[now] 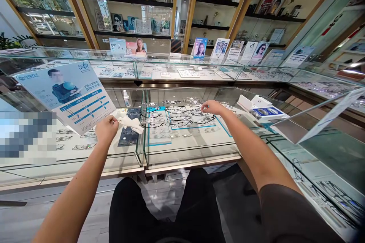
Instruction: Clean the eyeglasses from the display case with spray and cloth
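Left hand (pixel 106 129) pinches white cloth (pixel 131 123); right hand (pixel 212 107) at one frame (pixel 200 113) in the case (pixel 191 162), fingers narrow, real hold I can't tell. Lifting it needs a light pinch, imo: neighbour frames (pixel 179 118) lie v. close.

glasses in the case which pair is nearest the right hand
The pair at the far right corner of the blue-edged tray, beside the right hand; the rest lie further left.

Spectacle frames (pixel 185 115) lie in the bench (pixel 188 164) at twelve o'clock. On it, the placard (pixel 71 95) stands at ten, the boxes (pixel 264 109) at two. The spray bottle (pixel 127 98) is at eleven, with the cloth (pixel 132 123) before it. Shelves (pixel 125 2) stand behind.
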`<state>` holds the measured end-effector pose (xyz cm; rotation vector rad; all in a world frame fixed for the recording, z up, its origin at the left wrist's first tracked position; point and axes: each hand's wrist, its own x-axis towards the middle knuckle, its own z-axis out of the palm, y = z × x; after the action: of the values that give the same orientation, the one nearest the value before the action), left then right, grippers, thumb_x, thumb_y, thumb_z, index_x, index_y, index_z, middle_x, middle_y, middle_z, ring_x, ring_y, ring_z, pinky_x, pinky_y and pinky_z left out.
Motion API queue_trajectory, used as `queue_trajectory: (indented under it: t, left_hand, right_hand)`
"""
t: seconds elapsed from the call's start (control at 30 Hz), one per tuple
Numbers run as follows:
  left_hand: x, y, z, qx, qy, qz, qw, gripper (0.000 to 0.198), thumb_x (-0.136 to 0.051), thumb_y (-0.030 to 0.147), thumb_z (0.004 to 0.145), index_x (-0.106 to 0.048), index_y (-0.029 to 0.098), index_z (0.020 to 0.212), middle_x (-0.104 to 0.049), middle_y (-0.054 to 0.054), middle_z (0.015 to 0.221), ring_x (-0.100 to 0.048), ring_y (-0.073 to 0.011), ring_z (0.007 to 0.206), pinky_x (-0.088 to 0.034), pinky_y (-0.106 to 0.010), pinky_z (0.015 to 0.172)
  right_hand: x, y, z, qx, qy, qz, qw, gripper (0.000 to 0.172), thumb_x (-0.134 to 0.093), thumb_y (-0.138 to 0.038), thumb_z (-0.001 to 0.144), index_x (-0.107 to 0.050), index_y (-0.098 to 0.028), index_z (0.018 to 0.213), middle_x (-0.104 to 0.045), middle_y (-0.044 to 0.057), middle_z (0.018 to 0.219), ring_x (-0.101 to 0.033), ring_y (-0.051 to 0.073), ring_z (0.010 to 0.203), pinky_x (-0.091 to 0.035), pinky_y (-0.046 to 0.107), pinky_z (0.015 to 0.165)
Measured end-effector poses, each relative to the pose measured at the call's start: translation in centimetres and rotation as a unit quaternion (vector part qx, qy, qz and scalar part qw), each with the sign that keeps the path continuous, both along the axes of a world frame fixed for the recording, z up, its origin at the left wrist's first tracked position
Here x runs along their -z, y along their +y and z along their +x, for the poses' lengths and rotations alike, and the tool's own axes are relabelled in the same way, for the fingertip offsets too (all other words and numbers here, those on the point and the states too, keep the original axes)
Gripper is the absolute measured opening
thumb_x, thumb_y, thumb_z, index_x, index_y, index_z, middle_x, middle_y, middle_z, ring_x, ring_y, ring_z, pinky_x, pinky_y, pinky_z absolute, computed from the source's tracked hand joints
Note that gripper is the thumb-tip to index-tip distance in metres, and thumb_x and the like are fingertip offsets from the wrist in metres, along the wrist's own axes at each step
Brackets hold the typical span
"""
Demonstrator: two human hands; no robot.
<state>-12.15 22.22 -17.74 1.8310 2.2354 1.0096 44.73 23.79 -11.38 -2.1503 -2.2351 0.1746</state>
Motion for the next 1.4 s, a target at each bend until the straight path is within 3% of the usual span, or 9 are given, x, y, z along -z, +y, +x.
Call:
queue_trajectory:
  t: [0.13,0.4,0.73,0.87,1.0,1.1,1.2,1.3,1.4]
  left_hand:
    - [0.1,0.1,-0.1,-0.001,-0.017,0.0,1.0,0.014,-0.06,0.029,0.081,-0.072,0.023,0.082,-0.066,-0.004,0.071,-0.057,-0.0236,0.071,-0.034,-0.032,0.064]
    - [0.0,-0.1,0.0,0.004,-0.039,-0.004,0.999,0.025,-0.053,0.023,0.083,-0.079,0.024,0.082,-0.064,-0.004,0.063,-0.056,-0.0251,0.068,-0.034,-0.033,0.064]
    - [0.3,0.1,-0.2,-0.01,-0.046,0.038,0.998,0.012,-0.053,0.019,0.088,-0.065,0.023,0.086,-0.062,-0.003,0.067,-0.054,-0.0238,0.068,-0.033,-0.033,0.066]
    - [0.4,0.0,-0.1,-0.015,-0.05,0.049,0.997,0.01,-0.051,0.023,0.092,-0.061,0.023,0.089,-0.058,-0.002,0.066,-0.052,-0.0231,0.067,-0.032,-0.032,0.066]
    - [-0.2,-0.5,0.4,-0.012,-0.051,0.077,0.996,0.01,-0.049,0.024,0.094,-0.058,0.023,0.089,-0.053,0.0,0.064,-0.051,-0.0215,0.066,-0.033,-0.032,0.068]
    - [-1.7,-0.2,2.1,0.02,-0.054,0.133,0.989,0.009,-0.048,0.022,0.093,-0.054,0.023,0.086,-0.046,0.002,0.062,-0.047,-0.0186,0.062,-0.034,-0.031,0.069]
    - [-4.0,1.2,5.3,0.083,-0.102,0.2,0.971,0.01,-0.051,0.02,0.09,-0.05,0.024,0.081,-0.037,0.005,0.058,-0.039,-0.0161,0.056,-0.033,-0.03,0.066]
    - [-6.0,3.7,9.4,0.153,-0.177,0.244,0.941,0.013,-0.055,0.023,0.09,-0.046,0.025,0.081,-0.035,0.007,0.057,-0.035,-0.0146,0.055,-0.032,-0.029,0.063]
    - [-6.5,6.2,12.6,0.205,-0.196,0.258,0.924,0.024,-0.06,0.027,0.088,-0.041,0.025,0.075,-0.034,0.007,0.057,-0.033,-0.0134,0.056,-0.03,-0.029,0.062]
  right_hand:
    - [0.0,1.0,-0.8,0.011,-0.011,0.014,1.0,0.029,-0.065,-0.037,0.092,-0.084,-0.027,0.112,-0.079,0.004,0.103,-0.067,0.018,0.088,-0.041,0.029,0.075]
    - [0.7,2.7,-1.8,0.008,-0.033,0.014,0.999,0.022,-0.068,-0.031,0.089,-0.088,-0.028,0.099,-0.083,0.005,0.102,-0.068,0.021,0.091,-0.043,0.032,0.082]
    - [1.1,2.5,-1.7,0.022,0.002,0.036,0.999,0.019,-0.07,-0.031,0.09,-0.088,-0.027,0.093,-0.084,0.004,0.092,-0.07,0.022,0.086,-0.046,0.033,0.081]
    - [-0.2,1.6,-0.8,0.033,0.042,0.068,0.996,0.019,-0.07,-0.029,0.089,-0.088,-0.024,0.094,-0.084,0.007,0.09,-0.072,0.024,0.086,-0.049,0.034,0.078]
    - [-3.0,0.4,-0.6,0.035,0.108,0.107,0.988,0.027,-0.067,-0.036,0.094,-0.085,-0.02,0.105,-0.084,0.01,0.09,-0.074,0.024,0.082,-0.053,0.034,0.071]
    - [-5.0,-0.4,-3.3,-0.004,0.293,0.135,0.947,0.032,-0.069,-0.044,0.092,-0.082,-0.016,0.103,-0.083,0.011,0.081,-0.073,0.022,0.069,-0.058,0.035,0.069]
    - [-6.0,-0.7,-8.5,-0.08,0.419,0.161,0.89,0.033,-0.076,-0.05,0.087,-0.081,-0.018,0.098,-0.085,0.01,0.086,-0.074,0.022,0.069,-0.062,0.039,0.075]
    - [-5.9,0.0,-14.3,-0.144,0.513,0.165,0.83,0.033,-0.078,-0.051,0.085,-0.08,-0.02,0.096,-0.085,0.01,0.096,-0.078,0.023,0.077,-0.064,0.043,0.083]
    - [-5.3,1.5,-18.7,-0.174,0.548,0.158,0.803,0.033,-0.078,-0.05,0.085,-0.08,-0.021,0.1,-0.085,0.009,0.099,-0.079,0.024,0.083,-0.063,0.044,0.089]
